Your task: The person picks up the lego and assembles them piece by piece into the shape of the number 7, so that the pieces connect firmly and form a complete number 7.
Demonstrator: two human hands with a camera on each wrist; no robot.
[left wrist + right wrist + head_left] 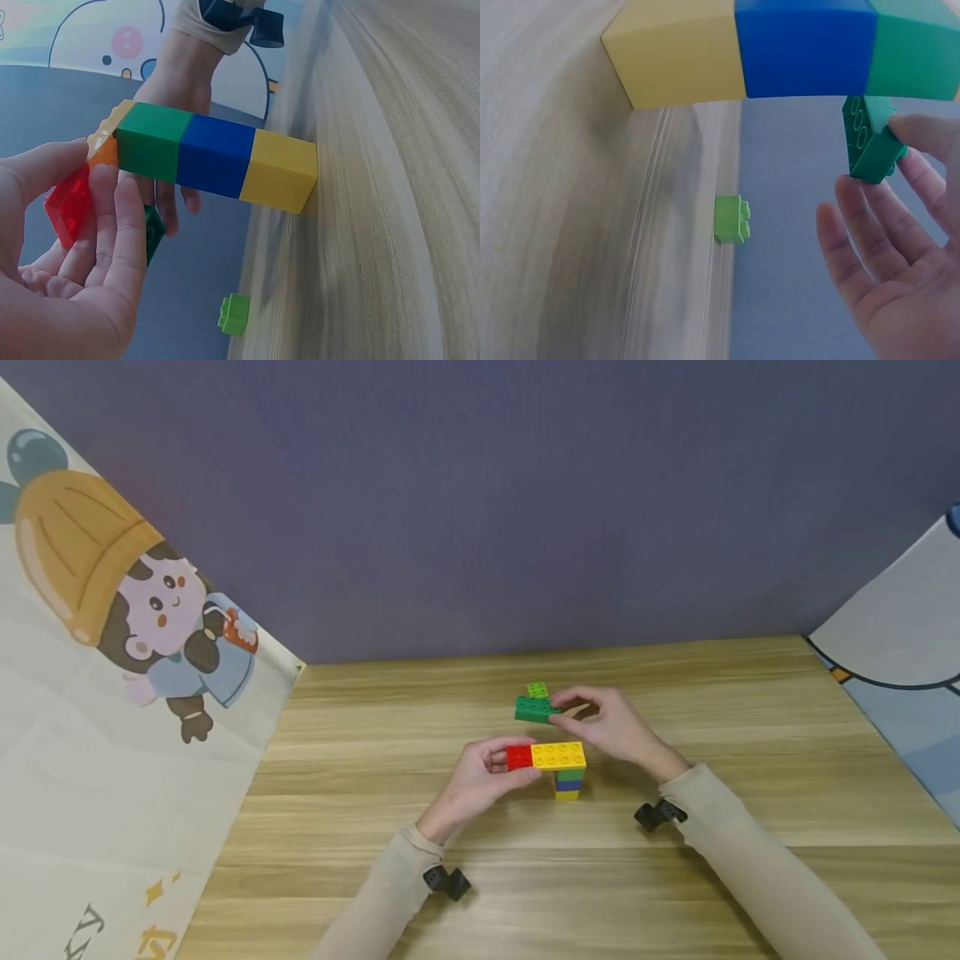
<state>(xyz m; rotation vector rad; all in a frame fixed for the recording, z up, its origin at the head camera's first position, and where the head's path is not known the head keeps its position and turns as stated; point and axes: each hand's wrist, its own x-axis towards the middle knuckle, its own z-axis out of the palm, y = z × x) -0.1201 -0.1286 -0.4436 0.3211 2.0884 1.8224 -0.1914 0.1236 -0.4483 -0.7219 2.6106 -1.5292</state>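
My left hand [478, 772] grips a red brick [518, 757] at the left end of a long yellow brick [558, 756], thumb in front and fingers behind. That yellow brick lies across the top of a small upright tower and juts out to the left. Below it the tower has a green block [154, 142], a blue block [215, 156] and a yellow block [281, 171] on the table. Behind the tower, my right hand [615, 727] pinches a dark green eight-stud brick [533, 710] by its right end, held above the table. How red joins yellow is partly hidden by fingers.
A small light green brick [537, 690] sits on the wooden table [375, 793] beyond the dark green one. A dark blue-grey wall [480, 510] rises behind the table's far edge. Printed cloth panels stand at both sides.
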